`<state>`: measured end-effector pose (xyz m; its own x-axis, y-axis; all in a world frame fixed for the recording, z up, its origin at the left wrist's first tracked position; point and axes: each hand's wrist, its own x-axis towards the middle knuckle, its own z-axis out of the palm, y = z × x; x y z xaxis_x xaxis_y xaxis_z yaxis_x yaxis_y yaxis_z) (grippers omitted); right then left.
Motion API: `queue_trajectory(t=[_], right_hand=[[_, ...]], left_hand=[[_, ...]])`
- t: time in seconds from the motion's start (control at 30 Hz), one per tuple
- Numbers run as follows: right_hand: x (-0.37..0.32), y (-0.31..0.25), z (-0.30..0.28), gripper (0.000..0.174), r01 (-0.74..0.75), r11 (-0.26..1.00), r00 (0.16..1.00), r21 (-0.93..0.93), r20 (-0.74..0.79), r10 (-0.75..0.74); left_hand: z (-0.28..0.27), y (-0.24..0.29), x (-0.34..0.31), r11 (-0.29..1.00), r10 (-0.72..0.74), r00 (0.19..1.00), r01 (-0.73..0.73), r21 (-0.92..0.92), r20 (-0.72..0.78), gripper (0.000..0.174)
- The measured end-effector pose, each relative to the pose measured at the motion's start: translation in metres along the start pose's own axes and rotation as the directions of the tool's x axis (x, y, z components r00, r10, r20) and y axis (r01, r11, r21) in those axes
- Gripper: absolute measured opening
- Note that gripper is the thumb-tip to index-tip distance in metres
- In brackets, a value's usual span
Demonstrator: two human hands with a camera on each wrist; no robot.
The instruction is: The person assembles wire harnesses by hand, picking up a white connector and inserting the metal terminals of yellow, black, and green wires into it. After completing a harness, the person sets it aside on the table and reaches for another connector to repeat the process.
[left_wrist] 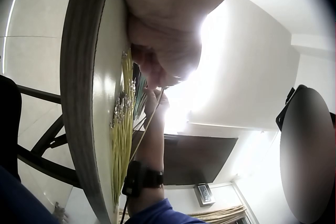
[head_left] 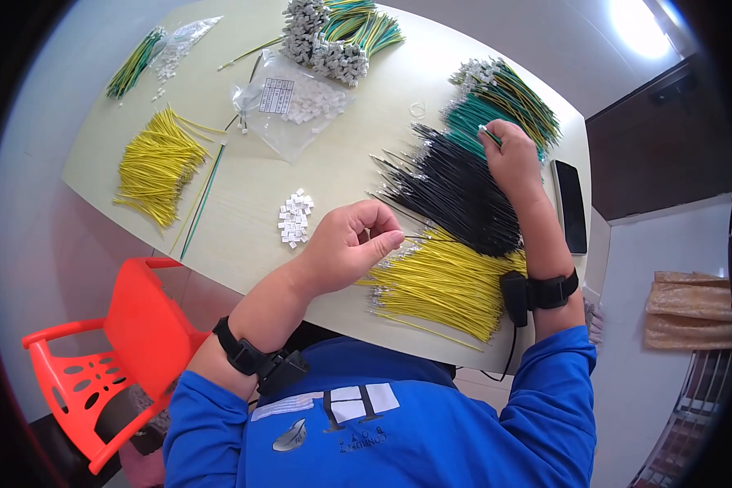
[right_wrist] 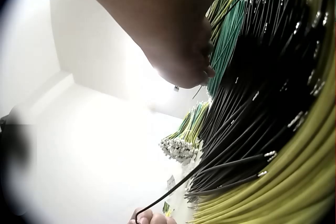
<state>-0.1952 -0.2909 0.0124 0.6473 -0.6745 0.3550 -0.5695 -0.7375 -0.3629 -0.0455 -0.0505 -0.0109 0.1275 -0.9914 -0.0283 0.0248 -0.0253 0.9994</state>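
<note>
My left hand [head_left: 354,244] pinches the end of a thin black wire [head_left: 419,237] between thumb and forefinger, over the table's front part. In the right wrist view the same black wire [right_wrist: 173,191] runs up from the left fingertips towards the black bundle. Further right, my right hand [head_left: 514,159] pinches a wire with a small white connector [head_left: 481,128] at its tip, above the green wires [head_left: 468,122]. Most of that wire is hidden by the hand. Between the hands lies the pile of black wires [head_left: 455,191], with yellow wires [head_left: 443,293] nearest the body.
Loose white connectors [head_left: 295,218] lie left of the left hand. Behind them is a clear bag of connectors [head_left: 293,106]. Finished-looking bundles [head_left: 325,49] lie at the back, yellow wires [head_left: 159,167] at left, a phone [head_left: 569,207] at right. A red chair [head_left: 150,325] stands by the table.
</note>
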Motion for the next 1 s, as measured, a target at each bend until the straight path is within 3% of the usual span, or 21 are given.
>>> queue_trajectory(t=[0.13,0.27,0.37,0.5,0.8,0.9,1.0], right_hand=[[-0.008,-0.017,-0.017,0.010,0.002,0.993,1.000,0.118,0.003,-0.003],[-0.033,-0.053,-0.034,0.008,0.152,0.964,0.987,0.218,0.011,-0.158],[-0.053,-0.073,-0.038,0.011,0.097,0.912,0.970,0.400,0.169,-0.177],[-0.073,-0.083,-0.039,0.010,0.015,0.889,0.936,0.458,0.306,-0.173],[-0.085,-0.094,-0.034,0.002,0.003,0.890,0.915,0.456,0.357,-0.186],[-0.084,-0.096,-0.034,0.002,-0.096,0.867,0.906,0.489,0.404,-0.127],[-0.086,-0.092,-0.030,0.003,-0.012,0.863,0.939,0.506,0.303,-0.164]], left_hand=[[0.000,0.001,0.000,1.000,-0.001,1.000,0.001,-0.003,-0.005,0.007],[0.000,0.001,0.000,1.000,-0.001,1.000,0.001,0.006,-0.010,0.008],[0.000,0.001,0.000,1.000,-0.002,1.000,0.002,0.008,-0.017,0.008],[0.001,0.002,0.000,0.999,-0.024,1.000,0.024,-0.030,-0.019,0.008],[0.003,-0.002,0.001,0.998,0.007,1.000,-0.008,-0.070,-0.023,0.008],[0.004,-0.004,0.001,0.994,0.052,0.997,-0.056,-0.088,-0.056,0.009],[0.000,-0.001,0.000,0.999,0.005,1.000,-0.005,-0.054,0.002,0.007]])
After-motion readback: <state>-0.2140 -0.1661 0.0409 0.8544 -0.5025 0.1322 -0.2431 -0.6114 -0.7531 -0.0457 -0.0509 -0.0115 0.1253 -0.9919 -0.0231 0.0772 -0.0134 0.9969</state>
